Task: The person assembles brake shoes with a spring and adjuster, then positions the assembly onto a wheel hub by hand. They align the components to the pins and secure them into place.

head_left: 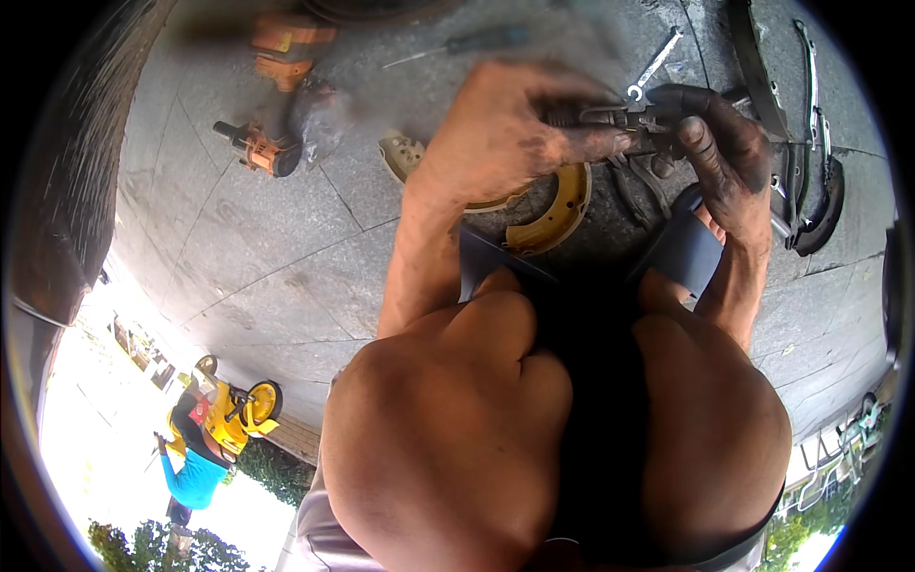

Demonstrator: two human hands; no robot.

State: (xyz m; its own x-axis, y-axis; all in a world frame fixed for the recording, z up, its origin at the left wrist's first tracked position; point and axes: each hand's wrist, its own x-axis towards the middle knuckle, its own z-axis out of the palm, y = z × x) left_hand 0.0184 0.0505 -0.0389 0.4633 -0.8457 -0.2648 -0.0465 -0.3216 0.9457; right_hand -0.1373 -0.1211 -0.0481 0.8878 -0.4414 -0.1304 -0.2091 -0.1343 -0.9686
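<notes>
My left hand [505,129] and my right hand [729,157] meet above the paving. Between their fingertips is a small dark, greasy metal part [624,116], pinched from both sides. Its far ends are hidden by my fingers, which are blackened with grease. Below my left hand lies a curved yellow brake shoe [562,214]. A pale, perforated curved piece [400,155] shows beside my left wrist. Just past my right fingertips a combination wrench [656,67] rests on the paving.
An orange power tool [262,150], an orange battery-like block [286,46] and a screwdriver [467,45] lie to the left. Several metal tools and a dark brake shoe [824,214] lie at right. A person in blue [195,477] is beside a yellow scooter [229,419] at lower left.
</notes>
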